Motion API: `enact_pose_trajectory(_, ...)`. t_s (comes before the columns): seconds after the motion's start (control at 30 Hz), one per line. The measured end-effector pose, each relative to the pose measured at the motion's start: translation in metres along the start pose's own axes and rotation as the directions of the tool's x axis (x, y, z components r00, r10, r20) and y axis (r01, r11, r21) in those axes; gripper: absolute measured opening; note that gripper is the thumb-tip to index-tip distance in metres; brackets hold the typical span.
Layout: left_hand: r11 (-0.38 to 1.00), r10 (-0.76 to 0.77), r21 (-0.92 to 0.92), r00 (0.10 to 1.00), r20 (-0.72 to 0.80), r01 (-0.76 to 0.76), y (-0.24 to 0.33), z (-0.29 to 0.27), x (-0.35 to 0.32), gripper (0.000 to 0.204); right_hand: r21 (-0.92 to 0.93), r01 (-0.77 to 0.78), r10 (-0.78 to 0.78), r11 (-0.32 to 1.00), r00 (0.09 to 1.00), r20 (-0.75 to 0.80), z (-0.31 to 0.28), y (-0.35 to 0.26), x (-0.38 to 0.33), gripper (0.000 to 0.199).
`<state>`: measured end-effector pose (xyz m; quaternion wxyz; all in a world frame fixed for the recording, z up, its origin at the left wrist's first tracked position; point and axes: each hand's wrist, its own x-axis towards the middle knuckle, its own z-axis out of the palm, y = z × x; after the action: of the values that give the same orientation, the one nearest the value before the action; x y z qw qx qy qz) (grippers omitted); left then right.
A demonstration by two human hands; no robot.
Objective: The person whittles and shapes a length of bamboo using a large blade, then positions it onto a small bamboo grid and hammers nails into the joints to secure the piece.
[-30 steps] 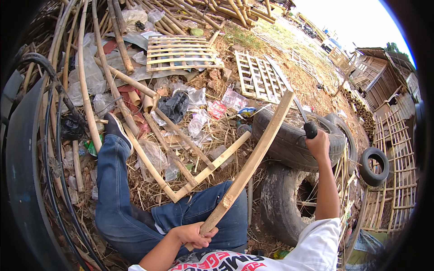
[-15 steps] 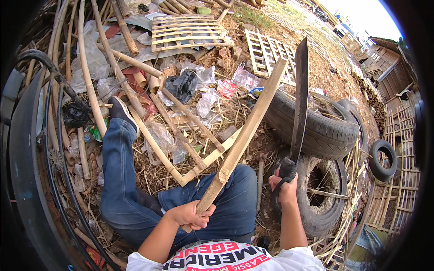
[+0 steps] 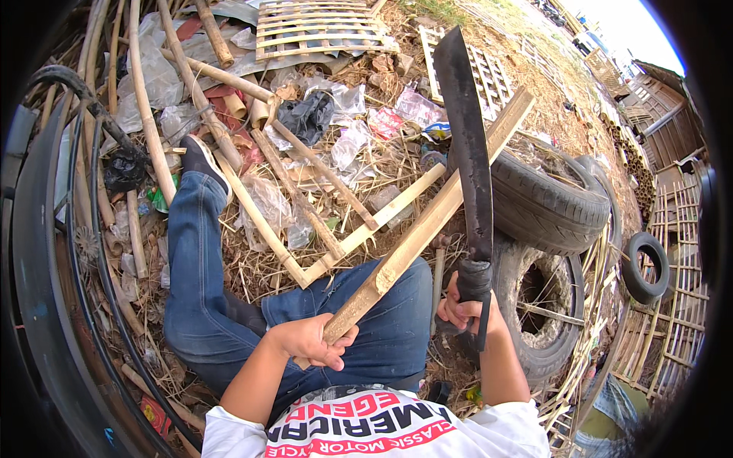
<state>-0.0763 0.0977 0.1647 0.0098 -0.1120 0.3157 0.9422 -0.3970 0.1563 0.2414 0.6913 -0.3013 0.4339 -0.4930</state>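
My left hand (image 3: 315,341) is closed round the lower end of a split bamboo piece (image 3: 412,243), just over my lap. The piece slants up and away to the right, its upper part passing behind a machete. In my right hand (image 3: 467,309) is that machete (image 3: 472,168), gripped by its black-wrapped handle with a strap hanging from it. The dark, broad blade points up and slightly left, crossing in front of the bamboo in this view; whether the two touch I cannot tell. Beneath the bamboo lies a pale bamboo strip (image 3: 385,216) on the ground.
Two tyres, one worn tyre (image 3: 546,202) above a torn tyre (image 3: 565,320), lie at my right. Bamboo poles (image 3: 145,107), plastic scraps and a black bag (image 3: 309,118) litter the ground ahead. A slatted bamboo panel (image 3: 321,30) lies farther off. Black curved frame tubes (image 3: 84,252) stand at left.
The bamboo piece has tipped lower toward the right. The machete blade has swung left and now crosses in front of it. Both hands have kept their grip.
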Motion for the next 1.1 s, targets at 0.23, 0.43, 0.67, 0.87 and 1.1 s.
enact_pose_trajectory(0.23,0.999,0.029,-0.028,0.99,-0.141,-0.033,-0.003,0.01,0.022,0.048,0.158,0.156,-0.114,0.975,0.962,-0.247,0.034,0.067,0.012,0.028)
enact_pose_trajectory(0.43,0.858,0.427,-0.236,0.888,-0.168,-0.457,0.006,0.012,0.052,0.044,0.08,0.149,-0.119,0.986,0.946,-0.302,0.036,0.103,0.008,0.02)
enact_pose_trajectory(0.67,0.552,0.744,-0.012,0.499,-0.446,-0.834,0.021,0.012,0.081,0.039,-0.393,0.145,-0.281,0.908,0.907,-0.314,0.049,0.119,-0.002,0.017)
enact_pose_trajectory(0.87,0.494,0.781,0.167,0.351,-0.517,-0.853,0.005,0.012,0.093,0.043,-0.451,0.166,-0.341,0.877,0.876,-0.341,0.067,0.112,0.01,0.02)
enact_pose_trajectory(1.1,0.61,0.743,0.112,0.517,-0.424,-0.785,-0.007,0.006,0.086,0.051,-0.066,0.206,-0.212,0.976,0.845,-0.49,0.07,0.097,0.019,0.029)
